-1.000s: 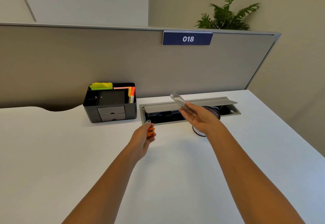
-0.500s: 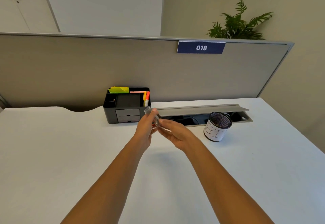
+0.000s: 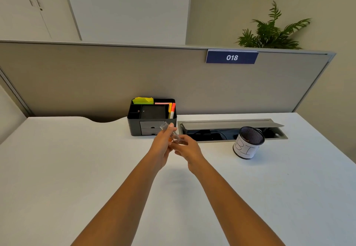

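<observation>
While both forearms are stretching out over the white tabletop (image 3: 77, 168), the hands are meeting above it near its far side. Left hand (image 3: 161, 146) is gripping a clear plastic tube (image 3: 175, 136), fingers curled round it and thumb lying across its upper part. A small orange piece (image 3: 169, 139) is showing inside the same grip; cannot tell what it is. Right hand (image 3: 188, 150) is pinching the tube's lower end, fingers together on it. Tube is tilting, top end pointing up-left, hanging clear of the tabletop, in front of the black desk organizer (image 3: 134, 126). Organizer is holding yellow-green sticky notes (image 3: 143, 100) and markers (image 3: 172, 108). Right of the hands, well apart, a mesh pen cup (image 3: 248, 143) with a paper label is standing upright, just in front of the open cable tray (image 3: 221, 124). Behind everything a grey partition (image 3: 115, 81) is carrying a blue 018 sign (image 3: 232, 57), with a plant (image 3: 271, 33) showing above it.
</observation>
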The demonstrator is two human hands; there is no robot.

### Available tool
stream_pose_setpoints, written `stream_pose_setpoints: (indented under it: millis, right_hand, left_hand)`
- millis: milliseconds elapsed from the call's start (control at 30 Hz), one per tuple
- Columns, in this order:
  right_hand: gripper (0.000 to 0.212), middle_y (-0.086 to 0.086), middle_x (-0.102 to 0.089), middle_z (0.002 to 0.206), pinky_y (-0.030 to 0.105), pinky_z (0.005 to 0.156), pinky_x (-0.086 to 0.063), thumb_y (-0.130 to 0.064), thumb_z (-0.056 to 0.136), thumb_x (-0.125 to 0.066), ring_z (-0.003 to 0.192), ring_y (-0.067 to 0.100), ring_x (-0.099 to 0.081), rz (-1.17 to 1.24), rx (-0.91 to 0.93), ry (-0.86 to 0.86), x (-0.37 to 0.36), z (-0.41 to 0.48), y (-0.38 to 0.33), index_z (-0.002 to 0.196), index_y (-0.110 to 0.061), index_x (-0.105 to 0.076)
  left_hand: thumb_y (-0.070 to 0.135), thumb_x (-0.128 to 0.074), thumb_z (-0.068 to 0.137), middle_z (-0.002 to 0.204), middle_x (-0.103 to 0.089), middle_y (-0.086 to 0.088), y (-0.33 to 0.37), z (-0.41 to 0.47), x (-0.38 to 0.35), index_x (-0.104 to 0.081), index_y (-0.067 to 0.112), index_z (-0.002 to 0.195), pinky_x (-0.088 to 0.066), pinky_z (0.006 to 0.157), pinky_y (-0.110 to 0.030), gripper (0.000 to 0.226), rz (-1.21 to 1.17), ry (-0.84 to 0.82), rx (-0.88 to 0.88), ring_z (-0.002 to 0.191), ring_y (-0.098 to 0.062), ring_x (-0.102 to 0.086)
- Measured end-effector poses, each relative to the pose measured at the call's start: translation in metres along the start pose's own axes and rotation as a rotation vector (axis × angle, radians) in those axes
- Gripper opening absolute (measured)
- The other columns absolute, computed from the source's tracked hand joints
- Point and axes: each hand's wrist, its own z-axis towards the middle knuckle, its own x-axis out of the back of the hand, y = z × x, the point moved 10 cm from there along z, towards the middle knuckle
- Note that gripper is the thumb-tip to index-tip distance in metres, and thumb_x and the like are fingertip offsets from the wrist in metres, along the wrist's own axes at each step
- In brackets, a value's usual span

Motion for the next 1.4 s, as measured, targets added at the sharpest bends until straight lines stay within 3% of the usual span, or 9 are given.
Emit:
stream_pose_setpoints:
  millis: [167, 300, 500, 667, 767, 933, 1000, 1133, 1400]
  right_hand:
    - [0.031, 0.004, -0.061, 0.116, 0.029, 0.086, -0.048, -0.026, 0.08, -0.07, 0.102, 0.018, -0.057, -0.026, 0.114, 0.034, -0.006, -0.007, -0.012, 0.109, -0.021, -0.058]
    - [0.042, 0.006, -0.059, 0.127, 0.029, 0.091, -0.044, -0.028, 0.084, -0.064, 0.112, 0.023, -0.057, -0.079, 0.163, 0.055, -0.009, -0.016, -0.021, 0.124, -0.019, -0.054]
    - [0.031, 0.006, -0.066, 0.115, 0.022, 0.085, -0.043, -0.021, 0.085, -0.064, 0.104, 0.017, -0.06, -0.061, 0.213, 0.092, -0.004, -0.019, -0.023, 0.115, -0.017, -0.06]
    - [0.034, 0.008, -0.064, 0.11, 0.024, 0.082, -0.042, -0.02, 0.088, -0.061, 0.098, 0.019, -0.058, -0.095, 0.211, 0.09, 0.017, -0.013, -0.022, 0.121, -0.014, -0.058]
    - [0.035, 0.007, -0.062, 0.11, 0.026, 0.083, -0.044, -0.018, 0.086, -0.062, 0.097, 0.021, -0.058, -0.102, 0.23, 0.065, 0.027, -0.013, -0.035, 0.12, -0.012, -0.055]
    - [0.036, -0.001, -0.059, 0.103, 0.014, 0.067, -0.043, -0.021, 0.082, -0.069, 0.091, 0.014, -0.058, -0.25, 0.355, 0.01, 0.022, -0.021, -0.073, 0.112, -0.01, -0.053]
    - [0.032, 0.003, -0.063, 0.107, 0.012, 0.071, -0.044, -0.019, 0.082, -0.068, 0.092, 0.015, -0.06, -0.394, 0.454, 0.0, 0.011, -0.027, -0.089, 0.111, -0.012, -0.059]
    - [0.032, 0.008, -0.06, 0.12, 0.028, 0.085, -0.05, -0.021, 0.083, -0.066, 0.103, 0.022, -0.061, -0.614, 0.568, -0.01, -0.007, -0.032, -0.099, 0.115, -0.015, -0.064]
    - [0.033, 0.009, -0.067, 0.116, 0.03, 0.092, -0.047, -0.021, 0.083, -0.067, 0.103, 0.021, -0.063, -0.707, 0.525, -0.092, -0.023, -0.033, -0.096, 0.115, -0.016, -0.064]
  left_hand:
    - [0.04, -0.044, 0.093, 0.129, -0.057, -0.015, 0.006, -0.001, 0.007, -0.056, 0.012, 0.122, -0.044, 0.096, -0.036, 0.042, 0.029, -0.011, -0.029, 0.112, -0.027, -0.055]
    - [0.04, -0.044, 0.093, 0.127, -0.058, -0.015, 0.006, -0.002, 0.011, -0.059, 0.01, 0.118, -0.044, 0.094, -0.034, 0.043, 0.03, -0.014, -0.023, 0.116, -0.028, -0.054]
    - [0.044, -0.041, 0.093, 0.129, -0.055, -0.012, 0.007, -0.005, 0.013, -0.058, 0.017, 0.109, -0.042, 0.099, -0.04, 0.036, 0.049, -0.024, -0.028, 0.124, -0.03, -0.049]
    - [0.043, -0.045, 0.091, 0.136, -0.05, -0.011, 0.015, -0.007, 0.033, -0.049, 0.014, 0.126, -0.045, 0.1, -0.046, 0.045, 0.114, 0.044, -0.084, 0.126, -0.032, -0.046]
    - [0.038, -0.05, 0.091, 0.131, -0.054, -0.011, 0.017, -0.009, 0.044, -0.048, 0.015, 0.123, -0.047, 0.095, -0.042, 0.04, 0.238, 0.068, -0.145, 0.122, -0.03, -0.049]
    - [0.033, -0.055, 0.089, 0.125, -0.054, -0.009, 0.013, -0.012, 0.051, -0.052, 0.016, 0.12, -0.048, 0.092, -0.04, 0.035, 0.404, 0.108, -0.215, 0.108, -0.022, -0.05]
    - [0.031, -0.055, 0.089, 0.121, -0.057, -0.009, 0.014, -0.012, 0.05, -0.053, 0.016, 0.119, -0.047, 0.095, -0.042, 0.033, 0.45, 0.119, -0.238, 0.103, -0.02, -0.051]
    - [0.028, -0.055, 0.09, 0.121, -0.059, -0.011, 0.018, -0.014, 0.044, -0.052, 0.012, 0.123, -0.045, 0.087, -0.035, 0.037, 0.547, 0.103, -0.271, 0.098, -0.018, -0.05]
    - [0.028, -0.055, 0.089, 0.124, -0.06, -0.012, 0.02, -0.014, 0.044, -0.053, 0.011, 0.125, -0.04, 0.087, -0.03, 0.039, 0.648, 0.059, -0.293, 0.109, -0.024, -0.054]
